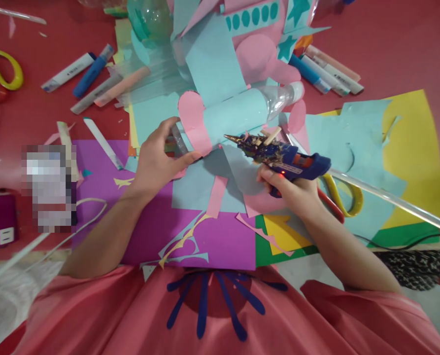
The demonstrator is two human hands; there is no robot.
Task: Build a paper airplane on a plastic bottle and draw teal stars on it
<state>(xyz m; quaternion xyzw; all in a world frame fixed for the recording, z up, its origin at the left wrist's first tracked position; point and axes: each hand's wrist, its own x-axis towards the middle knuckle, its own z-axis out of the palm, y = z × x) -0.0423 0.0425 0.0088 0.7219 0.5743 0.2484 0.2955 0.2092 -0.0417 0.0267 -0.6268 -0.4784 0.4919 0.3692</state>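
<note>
A clear plastic bottle (279,101), wrapped in light blue paper (238,113), lies on its side with its cap pointing right. A pink rounded paper strip (194,121) sits across the wrap near the bottle's base. My left hand (158,158) grips the base end, thumb below and fingers behind. In my right hand (293,190) is a blue hot glue gun (289,160), its small red light on and its body crusted with residue. The metal nozzle points left, close to the lower side of the wrapped bottle; whether it touches cannot be made out.
Paper scraps (186,241) lie over a purple sheet (131,241). Yellow-handled scissors (347,195) rest under the right forearm, beside a long clear glue stick (397,199). Markers (326,74) lie at both sides. A paper-covered model (220,54) stands behind the bottle.
</note>
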